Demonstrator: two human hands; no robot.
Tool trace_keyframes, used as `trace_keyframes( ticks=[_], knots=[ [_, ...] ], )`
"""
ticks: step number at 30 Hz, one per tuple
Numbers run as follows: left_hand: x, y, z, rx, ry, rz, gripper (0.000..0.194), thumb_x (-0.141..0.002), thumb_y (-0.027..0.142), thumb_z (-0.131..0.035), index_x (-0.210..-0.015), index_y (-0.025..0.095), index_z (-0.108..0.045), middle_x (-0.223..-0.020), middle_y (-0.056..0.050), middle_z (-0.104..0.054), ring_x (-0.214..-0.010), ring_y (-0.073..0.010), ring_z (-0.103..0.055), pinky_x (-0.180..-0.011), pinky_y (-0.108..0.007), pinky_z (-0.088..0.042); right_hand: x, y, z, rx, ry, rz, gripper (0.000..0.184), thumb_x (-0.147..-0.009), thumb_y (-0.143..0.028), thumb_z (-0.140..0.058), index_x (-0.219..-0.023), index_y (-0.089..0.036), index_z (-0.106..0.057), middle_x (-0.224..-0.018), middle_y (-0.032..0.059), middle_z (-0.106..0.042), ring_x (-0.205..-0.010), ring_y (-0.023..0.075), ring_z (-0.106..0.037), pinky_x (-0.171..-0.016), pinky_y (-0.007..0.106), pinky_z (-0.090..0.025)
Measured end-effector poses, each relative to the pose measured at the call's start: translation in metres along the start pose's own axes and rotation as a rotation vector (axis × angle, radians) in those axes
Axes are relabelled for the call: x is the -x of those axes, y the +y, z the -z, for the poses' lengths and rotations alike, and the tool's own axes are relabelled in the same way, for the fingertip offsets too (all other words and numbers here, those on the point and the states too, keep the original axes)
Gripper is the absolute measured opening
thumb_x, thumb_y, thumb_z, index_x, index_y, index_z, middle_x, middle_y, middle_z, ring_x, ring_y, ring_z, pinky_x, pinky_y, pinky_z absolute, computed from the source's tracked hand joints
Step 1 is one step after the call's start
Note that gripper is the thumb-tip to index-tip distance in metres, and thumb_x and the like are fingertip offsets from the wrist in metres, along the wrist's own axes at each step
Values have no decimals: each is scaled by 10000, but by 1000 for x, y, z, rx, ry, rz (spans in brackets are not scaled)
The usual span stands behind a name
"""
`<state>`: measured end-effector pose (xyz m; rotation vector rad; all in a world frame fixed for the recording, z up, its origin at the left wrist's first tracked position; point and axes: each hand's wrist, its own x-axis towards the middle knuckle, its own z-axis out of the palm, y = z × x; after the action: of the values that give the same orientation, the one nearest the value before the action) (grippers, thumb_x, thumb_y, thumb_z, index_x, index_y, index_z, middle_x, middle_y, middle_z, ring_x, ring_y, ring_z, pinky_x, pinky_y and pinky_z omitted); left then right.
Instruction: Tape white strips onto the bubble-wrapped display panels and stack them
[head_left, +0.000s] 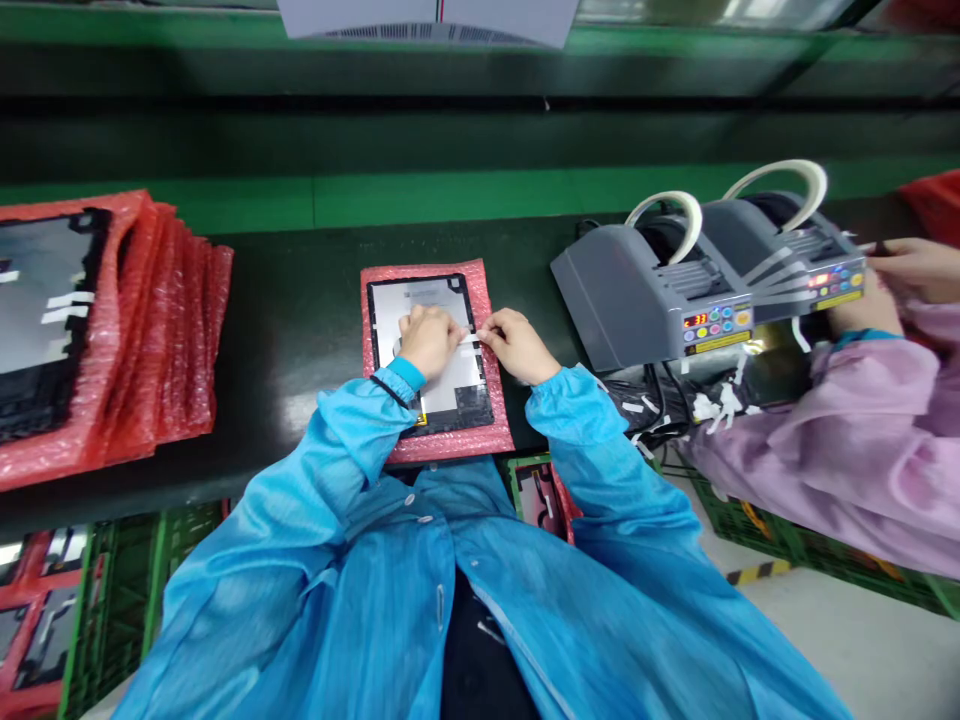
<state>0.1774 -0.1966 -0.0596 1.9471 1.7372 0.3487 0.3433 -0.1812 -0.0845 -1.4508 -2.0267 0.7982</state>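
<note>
In front of me a tablet screen panel point(452, 386), silver with a black border, lies on a pink bubble-wrap sleeve point(501, 420). A short strip of white tape point(470, 338) spans the gap between my fingertips at the panel's right edge. My left hand point(427, 340) rests over the panel, its fingers curled and closed at the tape's left end. From the right side, my right hand point(519, 345) pinches the other end between thumb and forefinger. The fingers partly hide the tape and the panel's middle.
Bubble-wrap sleeves point(180, 330) are stacked at left, a panel point(45, 310) on top. Two grey tape dispensers point(637, 290) stand at right, with tape scraps point(724, 402) below. A co-worker's hand point(870, 300) is beside them. Green crates point(120, 590) sit under the bench.
</note>
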Motion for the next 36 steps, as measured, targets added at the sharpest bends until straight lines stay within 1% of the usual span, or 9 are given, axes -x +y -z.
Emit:
trace_keyframes(
  ticks=[5,16,19,21,24,28,32,34,36],
  knots=[
    [2,0,-8,-65,40,-30,250,-915,306,-515,-783,156,-667,-983,-114,-641,-1097,-304,-474,-922,-435,-344,1,7,-4,90,3,31,135,-811,-155,-582,-685,-200,-563,-767,39,-567,-808,204,-514,-874,384,-388],
    [3,-2,-13,-96,78,-61,227,-908,294,-542,-798,145,-671,-984,-119,-644,-1113,-317,-480,-933,-444,-343,2,3,-6,123,-5,2,136,-789,-138,-614,-670,-190,-573,-751,33,-560,-783,195,-512,-851,372,-392],
    [2,-4,-14,-84,92,-68,197,-884,296,-582,-778,150,-662,-972,-113,-643,-1105,-312,-481,-930,-441,-342,5,6,-7,130,42,-25,155,-770,-170,-651,-639,-192,-571,-710,27,-558,-758,194,-512,-835,372,-398],
    [3,-6,-12,-64,110,-52,175,-852,314,-630,-783,156,-657,-968,-104,-639,-1093,-308,-482,-921,-438,-344,10,7,-7,143,138,-54,149,-774,-215,-659,-644,-191,-588,-693,30,-561,-737,196,-509,-815,375,-404],
    [5,-9,-9,-22,131,-14,170,-817,337,-676,-834,168,-662,-964,-88,-634,-1071,-295,-487,-905,-431,-346,25,5,-10,150,272,-13,152,-850,-246,-556,-768,-188,-670,-764,63,-603,-781,215,-520,-818,391,-410],
    [7,-6,-10,-25,102,-60,175,-805,352,-688,-841,181,-680,-967,-87,-632,-1092,-299,-472,-918,-439,-333,45,0,-26,148,218,106,362,-848,-101,-400,-991,-173,-724,-924,108,-626,-894,232,-519,-861,406,-410],
    [9,-7,-5,-66,98,-89,113,-810,296,-664,-830,190,-696,-998,-98,-629,-1131,-316,-455,-931,-465,-331,50,3,-38,78,219,10,422,-786,-52,-397,-1005,-178,-735,-939,98,-614,-897,220,-531,-869,395,-431],
    [15,-20,6,-69,134,-37,102,-820,259,-629,-874,210,-700,-1001,-88,-633,-1125,-309,-469,-924,-461,-350,47,7,-36,-13,227,-74,396,-774,-61,-403,-953,-173,-739,-915,86,-626,-903,210,-562,-881,379,-447],
    [26,-42,20,-66,237,76,161,-840,254,-584,-957,218,-689,-994,-85,-637,-1094,-294,-500,-914,-440,-380,41,11,-30,-104,256,-188,342,-788,-105,-420,-945,-150,-720,-874,79,-644,-867,201,-594,-858,363,-470]
  ],
)
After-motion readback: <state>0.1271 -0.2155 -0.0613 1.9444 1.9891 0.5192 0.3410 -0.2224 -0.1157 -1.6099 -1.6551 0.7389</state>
